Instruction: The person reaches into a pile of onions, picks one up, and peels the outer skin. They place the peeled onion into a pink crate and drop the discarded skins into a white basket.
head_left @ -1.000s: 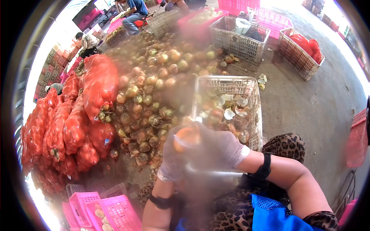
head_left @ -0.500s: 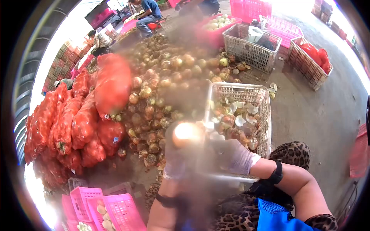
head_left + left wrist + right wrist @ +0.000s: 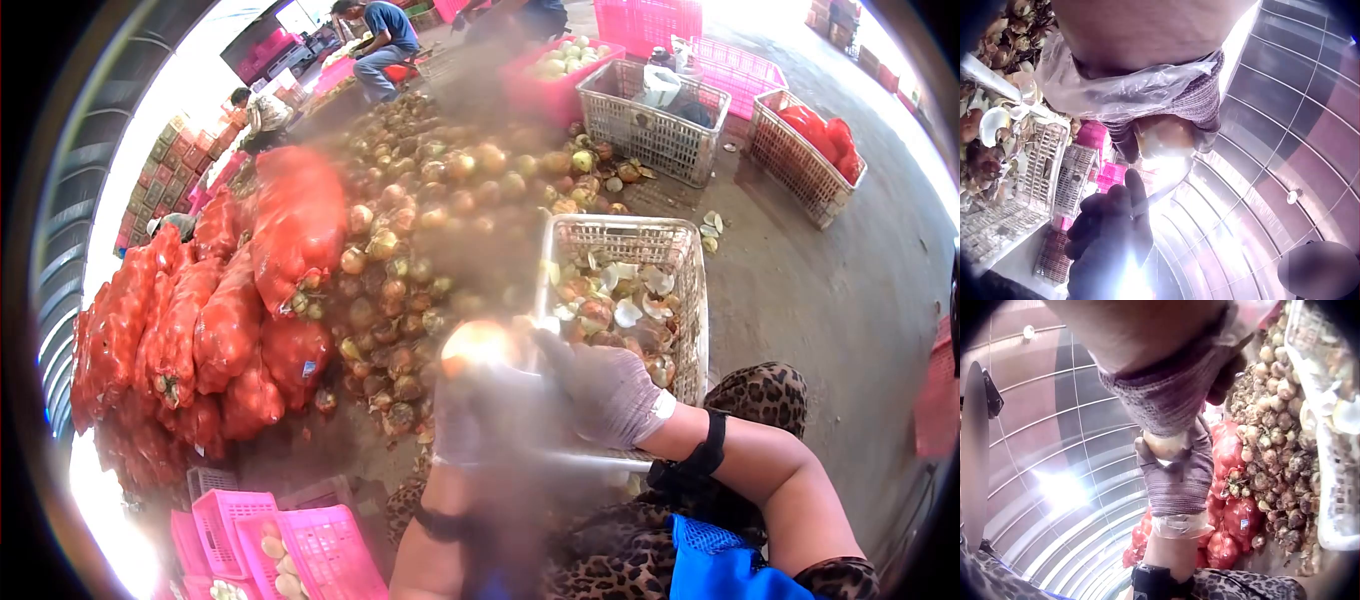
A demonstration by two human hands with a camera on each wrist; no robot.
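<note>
The onion (image 3: 478, 350) has moved slightly away from the right hand (image 3: 606, 394); we see the left hand (image 3: 470, 420) holding it, left of the crate (image 3: 694, 310), while the right grips a knife (image 3: 1163, 192).

The site is presenting itself as a produce-handling shed or warehouse: a ribbed, arched roof (image 3: 1082, 447) is curving overhead, and a bare, hard floor (image 3: 800, 290) is supporting a large heap of onions (image 3: 385, 245). Full red mesh sacks (image 3: 225, 325) are standing beside the heap, a pale slatted crate (image 3: 692, 290) is holding onion peelings (image 3: 627, 312), and pink plastic crates (image 3: 335, 550) are containing pale, peeled onions (image 3: 285, 565). In the background, stacked boxes (image 3: 165, 170) are lining one side, and a person in a blue shirt (image 3: 388, 25) is sitting near further crates.
</note>
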